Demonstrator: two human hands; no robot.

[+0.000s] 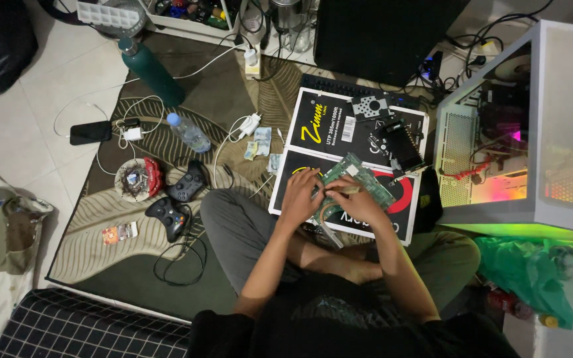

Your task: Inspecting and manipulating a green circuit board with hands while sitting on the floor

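I sit cross-legged on a rug with a green circuit board [361, 178] lying on a black box [392, 219] in front of me. My left hand [300, 195] rests on the board's left end, fingers curled over its edge. My right hand [356, 202] lies on the board's near side, pinching a thin light-coloured stick-like tool. A flat ribbon cable [329, 229] hangs from the board toward my lap. Further back, a second black box [319, 126] carries a black component [402, 146] and a perforated metal plate [369, 106].
An open white computer case [538, 132] with glowing lights stands at right. Two black game controllers [177, 199], a plastic water bottle [189, 132], a green flask [150, 69], a phone [91, 132] and cables lie on the rug at left. A green bag [525, 272] sits by my right knee.
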